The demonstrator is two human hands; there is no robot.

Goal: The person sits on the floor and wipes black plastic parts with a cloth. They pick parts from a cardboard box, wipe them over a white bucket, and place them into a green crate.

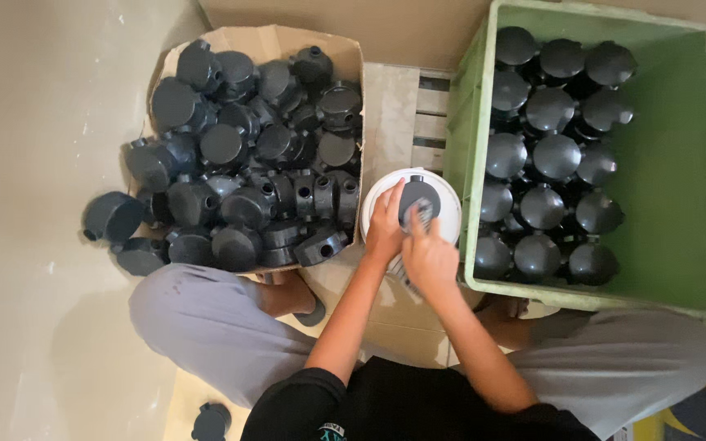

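Fingers of the left hand (383, 226) curl around the near left side of a dark grey round plastic junction box (417, 198), steadying it on top of a white round plastic bucket (444, 204). Right hand (429, 257) lies just beside it, fingers bent onto the box's lower right edge; whether they pinch something small against it I cannot tell. Bucket stands between a brown cardboard carton (271, 41), heaped loosely with more dark grey boxes and spilling a few onto the pale floor (34, 327), and a green plastic crate (672, 163), where capped boxes stand in neat rows along its left half.
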